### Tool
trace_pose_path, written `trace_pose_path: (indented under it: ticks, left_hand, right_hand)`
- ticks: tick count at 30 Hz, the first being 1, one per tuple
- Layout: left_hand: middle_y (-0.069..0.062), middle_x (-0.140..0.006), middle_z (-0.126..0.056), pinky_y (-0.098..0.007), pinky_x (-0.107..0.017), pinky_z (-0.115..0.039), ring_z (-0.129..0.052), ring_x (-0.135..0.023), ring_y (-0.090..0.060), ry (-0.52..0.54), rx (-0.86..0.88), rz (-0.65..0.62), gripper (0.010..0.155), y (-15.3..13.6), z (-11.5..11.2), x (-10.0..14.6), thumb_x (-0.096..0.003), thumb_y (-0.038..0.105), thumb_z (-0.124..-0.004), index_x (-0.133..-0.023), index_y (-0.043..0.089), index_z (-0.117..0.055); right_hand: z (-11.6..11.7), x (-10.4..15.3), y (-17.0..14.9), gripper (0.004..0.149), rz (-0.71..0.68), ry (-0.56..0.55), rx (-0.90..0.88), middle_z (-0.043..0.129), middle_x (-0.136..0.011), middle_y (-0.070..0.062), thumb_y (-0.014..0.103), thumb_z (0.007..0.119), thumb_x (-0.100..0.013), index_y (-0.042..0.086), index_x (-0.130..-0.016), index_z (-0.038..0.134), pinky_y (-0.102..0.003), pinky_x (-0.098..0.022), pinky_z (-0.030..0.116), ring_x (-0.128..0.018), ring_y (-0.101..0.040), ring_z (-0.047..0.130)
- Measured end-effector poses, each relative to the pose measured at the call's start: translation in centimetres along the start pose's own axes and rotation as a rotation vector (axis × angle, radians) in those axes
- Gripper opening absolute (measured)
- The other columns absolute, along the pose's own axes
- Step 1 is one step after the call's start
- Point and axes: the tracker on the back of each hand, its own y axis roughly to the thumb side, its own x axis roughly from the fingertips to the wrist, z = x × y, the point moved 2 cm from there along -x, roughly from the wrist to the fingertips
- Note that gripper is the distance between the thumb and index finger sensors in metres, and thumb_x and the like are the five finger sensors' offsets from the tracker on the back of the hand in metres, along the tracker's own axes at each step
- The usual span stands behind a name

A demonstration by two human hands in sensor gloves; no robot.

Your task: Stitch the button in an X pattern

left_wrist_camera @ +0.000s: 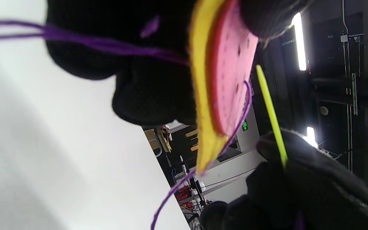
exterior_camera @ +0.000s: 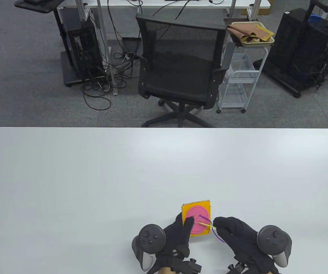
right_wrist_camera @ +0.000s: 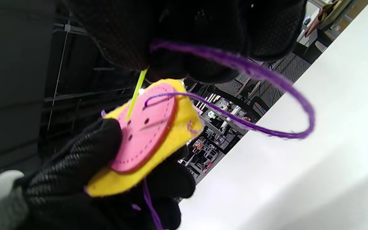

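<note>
A yellow felt square carries a large pink felt button with several holes. My left hand grips the square at its near left edge, thumb on the pink button, and holds it above the table. My right hand pinches a yellow-green needle whose tip touches the button face. Purple thread comes out of one hole and loops down to my right hand. In the left wrist view the felt, button and needle show edge-on.
The white table spreads around the hands. Beyond its far edge stand a black mesh office chair, a white cart with a tray of brown cloth, and computer towers with cables on the floor.
</note>
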Motion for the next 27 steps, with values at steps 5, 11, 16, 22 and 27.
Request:
trace_pose_path:
  ticks: [5,11,16,22,27]
  left_hand:
    - [-0.005,-0.064,-0.111,-0.046,-0.034,-0.091,-0.113,-0.048,-0.024,-0.008,-0.033,-0.012,0.052,0.1,-0.3,0.0,-0.0538,0.044,-0.068,-0.094,0.014,-0.08]
    - [-0.007,-0.067,-0.11,-0.047,-0.035,-0.09,-0.112,-0.05,-0.026,-0.039,-0.019,0.0,0.053,0.0,-0.9,-0.1,-0.0538,0.046,-0.068,-0.096,0.017,-0.079]
    - [-0.01,-0.072,-0.107,-0.049,-0.039,-0.088,-0.109,-0.056,-0.029,-0.07,-0.019,0.016,0.053,-0.1,-1.5,-0.1,-0.0541,0.046,-0.067,-0.099,0.019,-0.075]
    - [-0.015,-0.096,-0.087,-0.056,-0.055,-0.076,-0.093,-0.079,-0.037,-0.209,0.208,0.086,0.055,-0.9,-2.8,-0.1,-0.0563,0.046,-0.063,-0.108,0.028,-0.059]
    - [-0.015,-0.107,-0.072,-0.058,-0.063,-0.068,-0.08,-0.092,-0.039,-0.27,0.284,0.099,0.056,-0.9,-3.6,-0.1,-0.0572,0.044,-0.061,-0.111,0.034,-0.049]
  right_hand:
    - [0.5,0.0,0.2,0.037,-0.015,0.036,0.017,0.086,-0.069,-0.007,0.034,0.074,-0.052,0.023,-0.087,0.074,-0.054,-0.071,0.063,-0.06,-0.02,0.084]
    - [0.6,0.1,0.0,0.037,0.017,0.005,0.084,0.086,-0.067,-0.007,0.034,0.073,-0.052,0.021,-0.087,0.073,-0.053,-0.07,0.065,-0.057,-0.02,0.085]
    - [0.8,0.2,0.1,0.037,0.028,-0.009,0.137,0.086,-0.065,-0.007,0.034,0.073,-0.052,0.019,-0.086,0.072,-0.052,-0.069,0.065,-0.055,-0.019,0.085]
    - [0.6,0.4,0.3,0.038,0.036,-0.068,0.183,0.085,-0.064,-0.007,0.034,0.072,-0.053,0.018,-0.087,0.07,-0.052,-0.068,0.066,-0.054,-0.019,0.084]
    - [0.4,0.5,0.4,0.039,0.036,-0.1,0.206,0.084,-0.064,-0.007,0.034,0.071,-0.053,0.017,-0.087,0.068,-0.052,-0.068,0.066,-0.054,-0.018,0.084]
